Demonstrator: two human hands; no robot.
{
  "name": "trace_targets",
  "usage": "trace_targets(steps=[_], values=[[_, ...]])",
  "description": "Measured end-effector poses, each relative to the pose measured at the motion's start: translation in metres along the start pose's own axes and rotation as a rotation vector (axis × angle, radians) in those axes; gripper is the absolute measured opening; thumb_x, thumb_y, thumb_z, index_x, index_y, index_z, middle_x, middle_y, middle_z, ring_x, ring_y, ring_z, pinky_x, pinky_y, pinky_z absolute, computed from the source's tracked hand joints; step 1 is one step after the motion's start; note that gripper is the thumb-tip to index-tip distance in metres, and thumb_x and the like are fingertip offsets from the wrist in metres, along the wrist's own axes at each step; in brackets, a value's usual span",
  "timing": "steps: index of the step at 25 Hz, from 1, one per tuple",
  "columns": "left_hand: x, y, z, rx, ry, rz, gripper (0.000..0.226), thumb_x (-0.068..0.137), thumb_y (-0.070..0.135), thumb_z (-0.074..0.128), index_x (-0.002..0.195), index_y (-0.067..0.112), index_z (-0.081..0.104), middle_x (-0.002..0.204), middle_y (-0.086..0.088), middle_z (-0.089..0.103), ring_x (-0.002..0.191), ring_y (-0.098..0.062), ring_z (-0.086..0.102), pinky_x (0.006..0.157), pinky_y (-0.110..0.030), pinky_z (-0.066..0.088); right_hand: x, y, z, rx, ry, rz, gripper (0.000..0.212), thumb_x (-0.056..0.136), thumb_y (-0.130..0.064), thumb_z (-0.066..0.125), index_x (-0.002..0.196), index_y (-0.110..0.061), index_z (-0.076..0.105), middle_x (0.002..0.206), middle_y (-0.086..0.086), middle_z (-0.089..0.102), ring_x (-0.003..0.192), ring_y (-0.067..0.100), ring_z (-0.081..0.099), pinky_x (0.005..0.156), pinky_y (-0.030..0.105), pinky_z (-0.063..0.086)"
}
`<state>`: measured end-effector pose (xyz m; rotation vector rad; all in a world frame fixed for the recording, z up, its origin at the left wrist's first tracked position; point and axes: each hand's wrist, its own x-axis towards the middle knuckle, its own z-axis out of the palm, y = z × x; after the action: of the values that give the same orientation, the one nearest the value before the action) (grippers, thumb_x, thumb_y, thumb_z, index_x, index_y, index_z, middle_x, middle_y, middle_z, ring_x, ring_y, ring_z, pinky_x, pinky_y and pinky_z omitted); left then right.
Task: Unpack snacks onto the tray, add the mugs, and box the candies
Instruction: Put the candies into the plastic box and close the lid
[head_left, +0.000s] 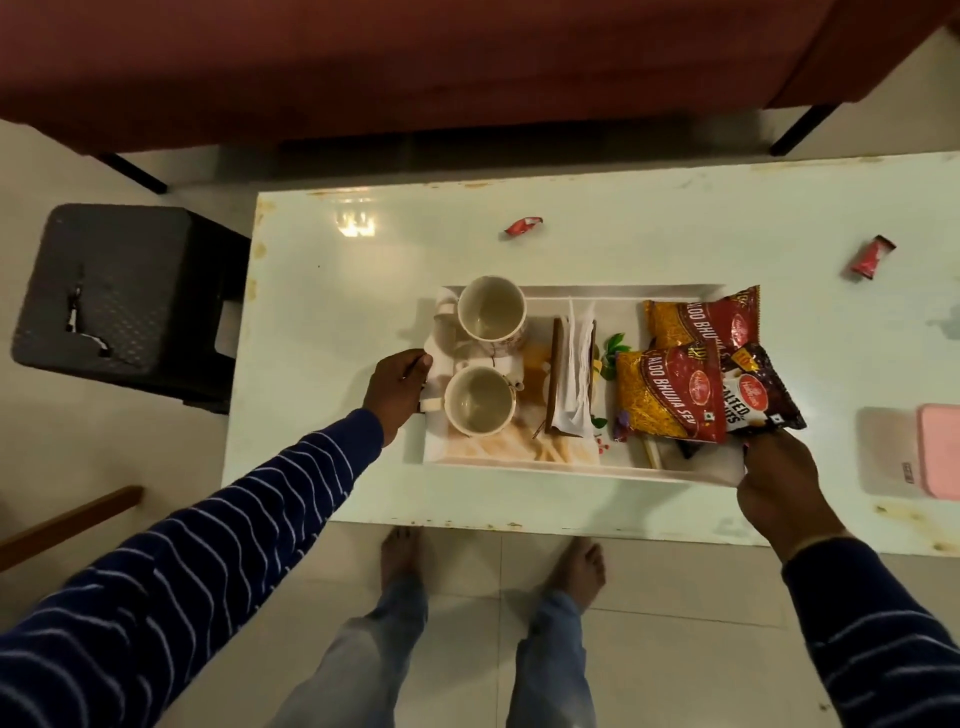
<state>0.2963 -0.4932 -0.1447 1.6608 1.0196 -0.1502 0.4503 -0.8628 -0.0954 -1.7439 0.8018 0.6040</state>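
A white rectangular tray (519, 470) lies on the pale table (363, 270). At its left end stand two empty mugs, the far mug (491, 314) and the near mug (479, 400). A napkin holder (571, 379) stands in the middle. Three snack packets lie at the right end: two Aloo Bhujia packets (701, 317) (670, 392) and a dark salted peanuts packet (761, 397). My left hand (397, 392) grips the tray's left edge. My right hand (779, 483) grips its near right corner. Two red candies lie loose on the table, one (522, 227) at the back and one (871, 258) at the far right.
A pink box (937, 449) lies at the table's right edge. A black stool (130, 296) stands to the left of the table. A red sofa (415, 67) runs along the far side. My bare feet (493, 566) stand at the table's near edge.
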Motion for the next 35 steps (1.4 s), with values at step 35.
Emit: trace_targets(steps=[35], values=[[0.031, 0.007, 0.016, -0.188, 0.104, -0.266, 0.016, 0.096, 0.036, 0.060, 0.094, 0.027, 0.072, 0.073, 0.006, 0.060, 0.064, -0.011, 0.059, 0.055, -0.025, 0.056, 0.077, 0.014, 0.021, -0.015, -0.021, -0.025, 0.027, 0.090, 0.002, 0.049, 0.103, -0.014, 0.067, 0.108, 0.010, 0.066, 0.097, 0.026, 0.061, 0.083, 0.038, 0.051]])
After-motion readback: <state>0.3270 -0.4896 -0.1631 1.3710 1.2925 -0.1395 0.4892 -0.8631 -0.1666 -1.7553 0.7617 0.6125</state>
